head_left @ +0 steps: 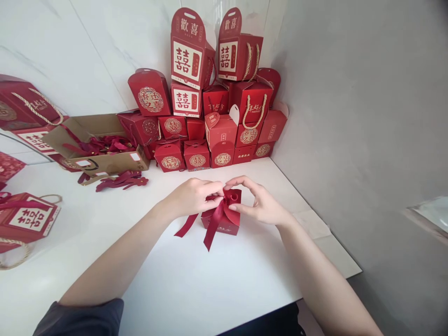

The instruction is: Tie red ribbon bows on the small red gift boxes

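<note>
A small red gift box [229, 227] stands on the white table in front of me, with gold lettering on its lower front. A dark red ribbon [213, 227] is gathered at its top, with a loop on the right and two tails hanging to the front left. My left hand [192, 197] pinches the ribbon at the gathered point. Curved round the loop from the right is my right hand [259, 201], its thumb at the front flap and its index finger reaching over the top. Its fingertip contact with the ribbon is partly hidden.
Red gift boxes [198, 161] are stacked against the wall. A cardboard box [133, 161] of ribbons stands at back left, with loose ribbons [122, 181] before it. Another red box [30, 217] lies far left. The grey wall [336, 116] bounds the table's right side.
</note>
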